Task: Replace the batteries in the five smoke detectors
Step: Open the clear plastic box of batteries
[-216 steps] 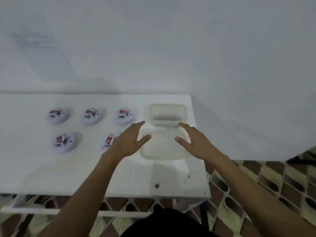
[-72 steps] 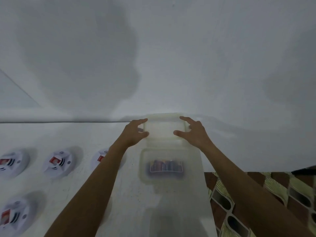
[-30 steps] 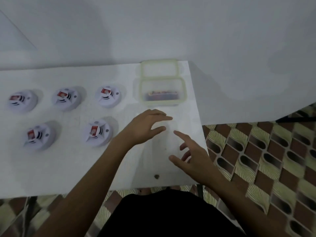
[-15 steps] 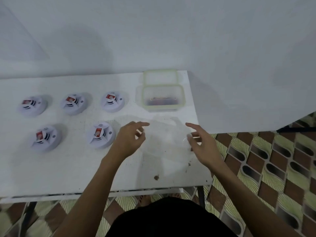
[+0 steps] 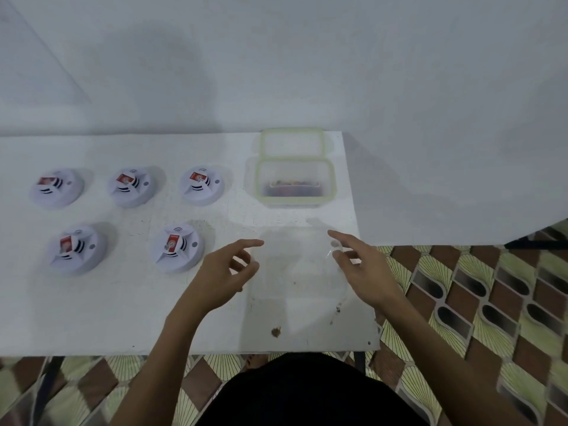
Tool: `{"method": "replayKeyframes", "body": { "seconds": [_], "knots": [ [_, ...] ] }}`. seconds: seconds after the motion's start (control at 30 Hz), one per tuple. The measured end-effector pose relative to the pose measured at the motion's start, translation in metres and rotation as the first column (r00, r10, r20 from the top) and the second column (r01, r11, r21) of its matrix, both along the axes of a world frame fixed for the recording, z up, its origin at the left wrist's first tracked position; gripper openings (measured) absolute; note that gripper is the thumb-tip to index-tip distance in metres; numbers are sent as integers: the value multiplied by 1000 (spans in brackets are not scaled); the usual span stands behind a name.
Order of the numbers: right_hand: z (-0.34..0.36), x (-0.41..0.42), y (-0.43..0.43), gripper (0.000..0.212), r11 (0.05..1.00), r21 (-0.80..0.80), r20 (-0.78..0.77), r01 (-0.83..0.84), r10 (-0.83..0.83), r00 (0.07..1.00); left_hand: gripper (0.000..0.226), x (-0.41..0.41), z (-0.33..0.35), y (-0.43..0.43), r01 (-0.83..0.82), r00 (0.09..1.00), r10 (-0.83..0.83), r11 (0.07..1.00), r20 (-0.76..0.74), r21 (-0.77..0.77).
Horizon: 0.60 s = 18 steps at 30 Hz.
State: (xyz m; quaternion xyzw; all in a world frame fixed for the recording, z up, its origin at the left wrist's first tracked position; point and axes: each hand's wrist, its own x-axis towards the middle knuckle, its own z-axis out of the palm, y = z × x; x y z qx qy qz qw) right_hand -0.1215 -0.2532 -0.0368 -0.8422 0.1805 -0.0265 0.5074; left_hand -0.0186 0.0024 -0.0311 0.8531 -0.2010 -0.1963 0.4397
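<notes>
Container (image 5: 294, 187) now sits open at far right of table (image 5: 123, 302), its lid (image 5: 292, 142) parked just behind it against the wall; earlier both hands were on that lid. Batteries (image 5: 293, 189) show inside, dark cluster, count unclear. Since then both hands have drawn back toward the near edge. Left hand (image 5: 219, 273) loose, fingers spread, holding nothing. Right hand (image 5: 361, 267) likewise unclenched and empty. Five smoke detectors (image 5: 176, 249) lie untouched, three behind, two in front, left of the hands. Supply is reachable; likely next is the nearest detector, just beside the left hand
</notes>
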Motion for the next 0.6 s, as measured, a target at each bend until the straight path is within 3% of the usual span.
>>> {"method": "replayKeyframes", "body": {
  "seconds": [0.1,0.2,0.3,0.43,0.53,0.6],
  "knots": [
    [7,9,-6,38,999,-46,34,2,-1,999,43,15,8,5,-6,987,-12,994,162,108],
    [17,32,-16,36,997,-59,86,39,-34,996,42,42,15,-4,-91,953,75,995,294,41],
    [22,66,-28,35,995,-73,101,71,-63,993,37,74,17,-27,-177,929,172,984,327,-14],
    [21,111,-43,35,996,-46,28,78,-76,997,46,115,10,-57,-205,970,208,978,125,-42],
    [16,133,-51,33,992,113,-37,63,-59,998,51,133,2,-66,-154,986,151,987,-69,-38],
    [13,138,-55,33,975,213,-56,62,-52,997,50,138,0,-67,-137,982,119,983,-143,-119]
  ]
}}
